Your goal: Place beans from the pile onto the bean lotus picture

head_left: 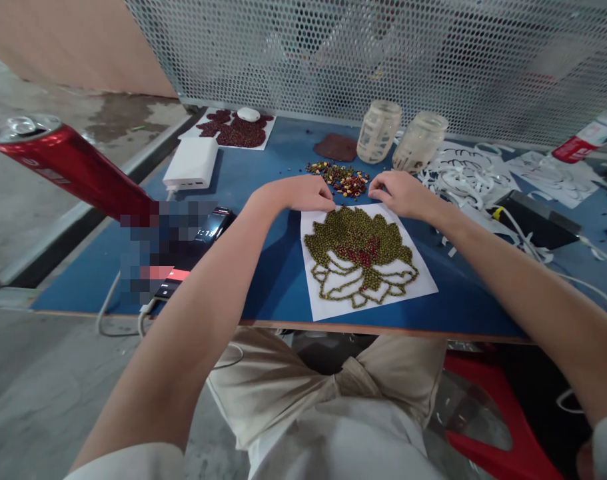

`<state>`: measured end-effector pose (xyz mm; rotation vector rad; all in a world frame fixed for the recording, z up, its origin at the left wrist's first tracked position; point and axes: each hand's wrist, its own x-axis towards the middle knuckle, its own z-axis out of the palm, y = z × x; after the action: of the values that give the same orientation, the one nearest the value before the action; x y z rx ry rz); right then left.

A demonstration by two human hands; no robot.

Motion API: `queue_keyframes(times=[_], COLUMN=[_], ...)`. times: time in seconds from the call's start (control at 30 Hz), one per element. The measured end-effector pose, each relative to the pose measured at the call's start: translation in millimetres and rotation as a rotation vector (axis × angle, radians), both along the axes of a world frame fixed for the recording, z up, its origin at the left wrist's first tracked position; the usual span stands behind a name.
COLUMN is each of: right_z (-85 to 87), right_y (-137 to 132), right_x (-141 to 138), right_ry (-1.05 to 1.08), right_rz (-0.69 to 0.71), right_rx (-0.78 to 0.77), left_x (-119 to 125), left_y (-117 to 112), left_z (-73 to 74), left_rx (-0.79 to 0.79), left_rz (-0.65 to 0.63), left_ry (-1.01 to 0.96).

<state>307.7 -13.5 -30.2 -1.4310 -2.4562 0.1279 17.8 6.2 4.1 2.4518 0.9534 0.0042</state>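
Observation:
A white sheet (423,287) lies on the blue table (278,267) in front of me, bearing a lotus picture (360,253) made of green beans with red beans in its middle. My left hand (303,193) rests at the sheet's top left corner, fingers curled and pinched together. My right hand (400,193) rests at the top right, fingers also pinched low over the beans. What the fingertips hold is too small to see. A loose pile of mixed beans (340,178) lies just beyond both hands.
Two netted jars (378,130) (420,140) stand behind the pile, next to a brown patch (336,147). A white power bank (190,163), a phone (210,230), a red can (68,163), another red-bean picture (236,130), paper cut-outs (463,177) and cables (558,257) surround the work. A mesh screen (383,60) closes the back.

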Motion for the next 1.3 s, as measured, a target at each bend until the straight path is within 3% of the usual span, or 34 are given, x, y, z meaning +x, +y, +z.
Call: queue_keyframes(times=[0.3,0.57,1.03,1.17,1.3], right_z=[-4.8,-12.4,-7.3,12.4,38.8], right_y=[0.5,3.7,3.5,-23.4,-91.5], right_x=[17.4,18.4,28.9,11.7,-21.3], right_ry=[0.132,0.054,0.042,0.015,0.174], right_rz=[-0.033,-0.013,-0.020,0.043,0.207], right_rx=[0.051,0.050,0.029,0.085,-0.027], left_x=[0.3,-0.3,-1.1,-0.6,0.5], left_y=[1.2,2.9,0.9,2.2,1.5], left_z=[0.4,-2.1,0.8,0.0,0.4], left_rx=[-0.006,-0.018,-0.018,-0.020,-0.006], left_rz=[-0.009,0.005,0.008,-0.002,-0.011], left_ry=[-0.001,-0.003,0.005,0.018,0.018])
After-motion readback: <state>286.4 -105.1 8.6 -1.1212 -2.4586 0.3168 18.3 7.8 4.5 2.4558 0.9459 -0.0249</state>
